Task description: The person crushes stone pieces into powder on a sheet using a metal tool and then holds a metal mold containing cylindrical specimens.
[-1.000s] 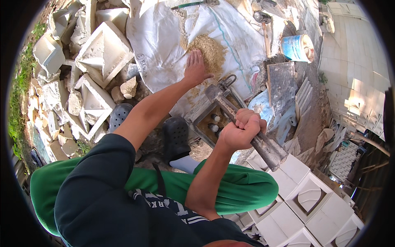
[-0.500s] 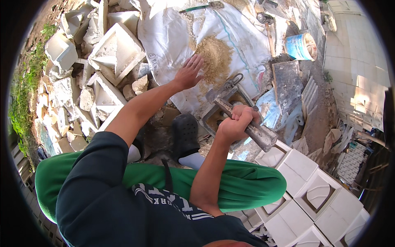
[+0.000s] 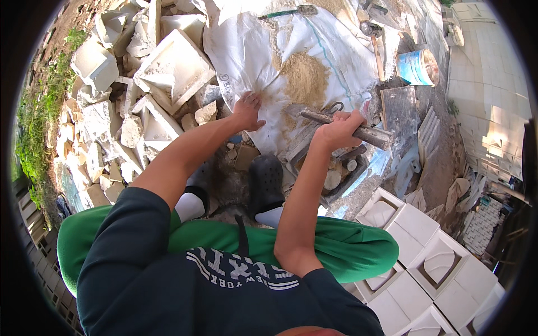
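Observation:
My right hand (image 3: 341,131) is wrapped round a thick grey metal bar (image 3: 375,136), dusty and nearly level, held above a metal mould. The mould (image 3: 358,171) is a grey, box-like frame near my feet, with pale round shapes inside; my right forearm and the bar hide part of it. My left hand (image 3: 248,112) is open, its fingers lying on the white sack sheet (image 3: 252,61). A heap of tan, sand-like powder (image 3: 305,75) lies on the sheet to the right of that hand. A small metal hook or ring (image 3: 335,107) sticks up at the mould's far end.
Broken white blocks (image 3: 174,67) are piled at the left. A green-handled trowel (image 3: 286,12) and a hammer (image 3: 375,42) lie at the far side. At the right are a blue-and-white bucket (image 3: 417,67), a dark board (image 3: 399,109) and rows of white moulded blocks (image 3: 414,229).
My left hand has drawn back from the powder heap, toward the left and nearer me. My right hand has moved the bar farther from me, baring more of the mould's inside.

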`<act>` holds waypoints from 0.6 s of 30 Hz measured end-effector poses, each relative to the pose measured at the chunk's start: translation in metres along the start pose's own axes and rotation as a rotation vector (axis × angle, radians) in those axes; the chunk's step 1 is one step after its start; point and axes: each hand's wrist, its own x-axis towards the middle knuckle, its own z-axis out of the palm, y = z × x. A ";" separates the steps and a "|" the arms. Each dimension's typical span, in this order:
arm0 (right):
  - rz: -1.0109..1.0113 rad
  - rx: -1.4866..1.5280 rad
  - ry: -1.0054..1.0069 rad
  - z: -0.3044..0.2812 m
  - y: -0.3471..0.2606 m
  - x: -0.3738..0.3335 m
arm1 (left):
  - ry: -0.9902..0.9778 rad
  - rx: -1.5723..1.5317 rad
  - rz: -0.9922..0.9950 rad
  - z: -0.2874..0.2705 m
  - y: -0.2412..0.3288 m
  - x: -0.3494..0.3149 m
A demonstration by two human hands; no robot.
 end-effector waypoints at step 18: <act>-0.209 -0.020 -0.213 -0.009 -0.083 0.003 | 0.125 0.131 0.888 -0.026 0.025 0.112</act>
